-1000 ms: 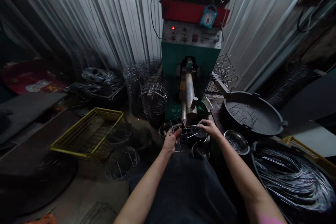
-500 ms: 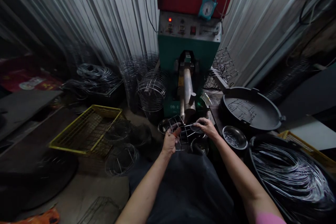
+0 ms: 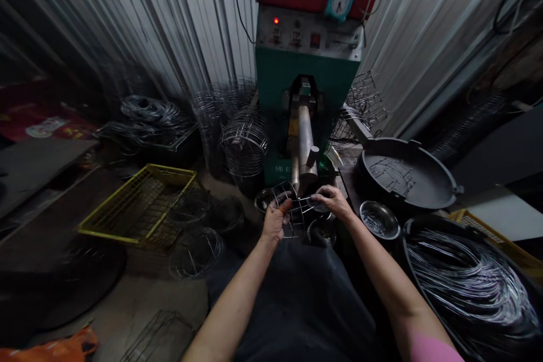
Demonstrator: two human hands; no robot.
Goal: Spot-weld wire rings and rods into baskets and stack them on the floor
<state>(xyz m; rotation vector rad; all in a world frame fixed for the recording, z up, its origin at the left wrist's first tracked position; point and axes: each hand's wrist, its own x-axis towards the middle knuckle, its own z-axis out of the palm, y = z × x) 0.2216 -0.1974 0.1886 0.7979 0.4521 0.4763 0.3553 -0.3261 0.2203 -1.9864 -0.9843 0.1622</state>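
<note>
My left hand (image 3: 275, 219) is closed on the left side of a round wire frame (image 3: 300, 216), just below the tip of the machine's metal arm (image 3: 304, 141). An orange wrap shows on one finger. To the right, my right hand (image 3: 332, 201) pinches the end of a thin metal wire (image 3: 306, 198) that reaches across to the frame. The green machine (image 3: 307, 68) stands straight ahead with a red light lit on its panel. Small metal bowls sit beneath and behind the hands, partly hidden.
A yellow crate (image 3: 114, 233) and round wire baskets (image 3: 195, 251) lie to the left. At the right are a black pan (image 3: 407, 175), a bowl of small metal pieces (image 3: 379, 220) and a tub of wire rings (image 3: 470, 277). Wire coils (image 3: 148, 113) lie at the back left.
The whole view has shifted slightly, with the machine a little higher in it. Both hands keep their grip, and the left hand and wire frame have turned slightly.
</note>
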